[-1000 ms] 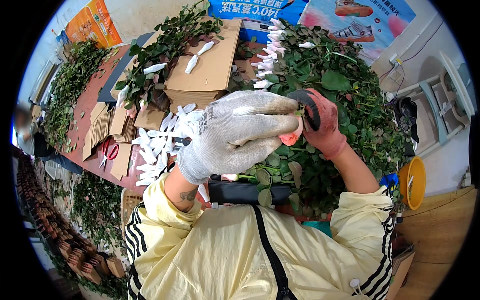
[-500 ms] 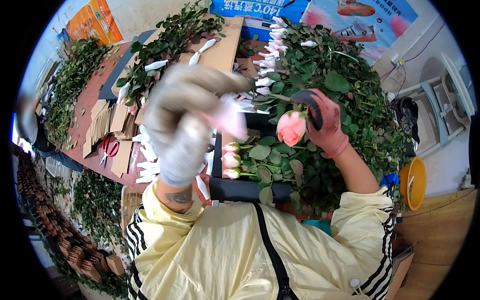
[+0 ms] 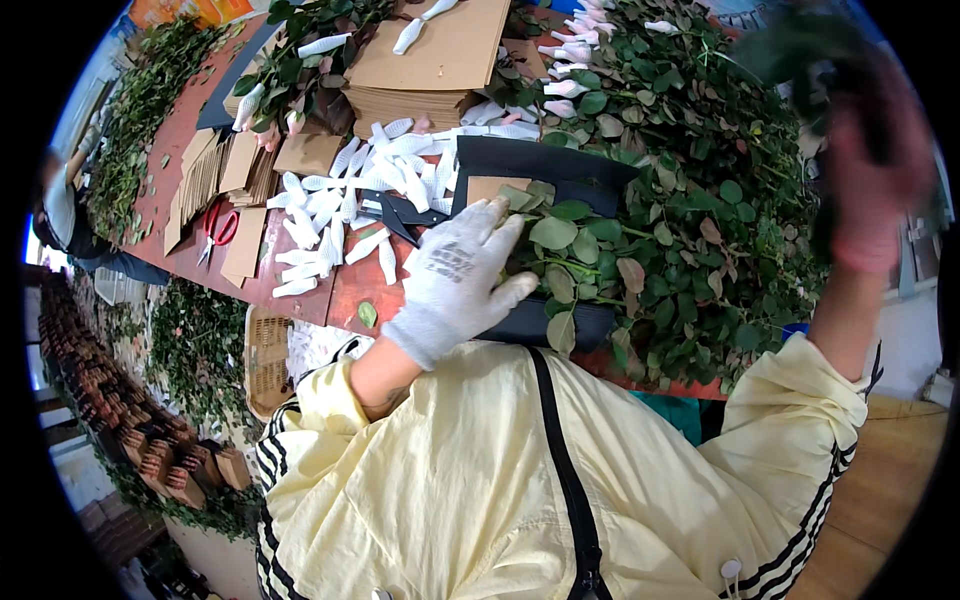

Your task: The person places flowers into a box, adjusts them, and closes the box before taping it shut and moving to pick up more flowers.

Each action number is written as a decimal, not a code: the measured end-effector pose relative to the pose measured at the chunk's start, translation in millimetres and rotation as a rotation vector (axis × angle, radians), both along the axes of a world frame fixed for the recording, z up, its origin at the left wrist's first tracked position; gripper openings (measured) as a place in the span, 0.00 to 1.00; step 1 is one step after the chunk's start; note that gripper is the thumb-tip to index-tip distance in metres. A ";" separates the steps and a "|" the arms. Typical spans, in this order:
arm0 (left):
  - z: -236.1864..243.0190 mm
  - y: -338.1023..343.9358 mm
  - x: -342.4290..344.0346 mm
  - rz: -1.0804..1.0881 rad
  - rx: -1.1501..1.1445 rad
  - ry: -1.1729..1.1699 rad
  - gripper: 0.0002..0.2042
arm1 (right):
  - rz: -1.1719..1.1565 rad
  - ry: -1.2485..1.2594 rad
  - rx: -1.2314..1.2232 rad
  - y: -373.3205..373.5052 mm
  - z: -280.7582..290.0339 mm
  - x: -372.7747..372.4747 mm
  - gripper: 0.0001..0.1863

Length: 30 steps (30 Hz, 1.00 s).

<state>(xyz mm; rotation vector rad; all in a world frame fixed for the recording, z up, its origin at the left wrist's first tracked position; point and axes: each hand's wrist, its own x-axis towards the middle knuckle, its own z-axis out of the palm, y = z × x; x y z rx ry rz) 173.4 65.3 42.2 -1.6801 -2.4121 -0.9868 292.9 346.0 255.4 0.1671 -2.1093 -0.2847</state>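
Note:
My left hand [image 3: 458, 278], in a pale grey-white work glove, lies palm down with fingers spread at the left end of the leafy rose stems [image 3: 575, 255]. Below these stems are a black wrapper or tray [image 3: 545, 165] and a piece of brown cardboard [image 3: 497, 188]. The hand covers the spot where pink rose heads showed before. Raised at the far right, my right hand [image 3: 868, 185] wears a red and black glove and is smeared by motion. Dark green blurred leaves [image 3: 795, 50] show at its fingers; its grip is unclear.
White foam net sleeves [image 3: 405, 165] are heaped left of the black wrapper. Red-handled scissors [image 3: 217, 235] lie near cardboard pieces [image 3: 245, 165]. A cardboard stack [image 3: 425, 60] stands behind, a large rose pile [image 3: 700, 200] at right, a wicker basket [image 3: 267, 360] lower left. Another person [image 3: 65, 200] is at far left.
My left hand has come down from the air onto the stems, and the pink bloom near it no longer shows. My right hand has swung out right and up; its rose head is out of sight.

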 end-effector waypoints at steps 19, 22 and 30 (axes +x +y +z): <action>-33.9 4.1 13.4 -0.033 -0.241 0.069 0.31 | -0.080 -0.918 -0.056 -45.8 -244.4 -44.6 0.27; -25.7 3.6 7.9 -0.043 -0.224 0.056 0.29 | -0.224 -1.075 0.055 -57.1 -228.3 -48.5 0.24; -19.7 20.2 -13.3 -0.026 -0.299 0.074 0.32 | 0.053 -0.857 -0.002 -46.1 -254.5 -40.4 0.21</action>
